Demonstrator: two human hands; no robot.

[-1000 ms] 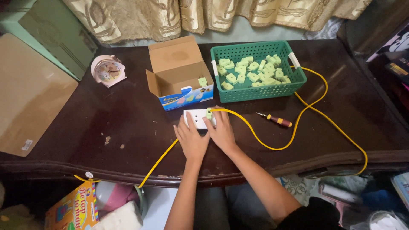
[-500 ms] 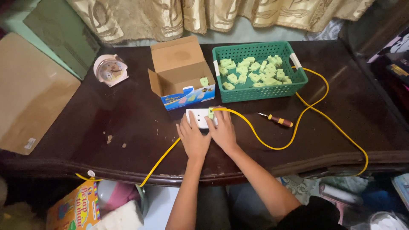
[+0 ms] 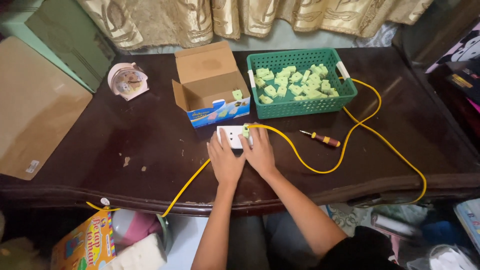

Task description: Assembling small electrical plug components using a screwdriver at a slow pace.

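Both hands rest flat on a white socket strip [image 3: 234, 136] lying mid-bench toward the front edge: left hand [image 3: 225, 160] and right hand [image 3: 259, 154] press it down with fingers spread rather than closed round it. A green plug [image 3: 246, 131] on a yellow cable [image 3: 320, 170] sits in the strip. Behind stand an open cardboard box [image 3: 210, 85] and a green basket [image 3: 300, 107] of green plugs; a screwdriver [image 3: 322, 139] lies right.

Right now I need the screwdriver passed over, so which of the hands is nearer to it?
Right. The right hand rests on the white socket block, with the screwdriver lying off to its right; the left hand sits beyond it, farther away.
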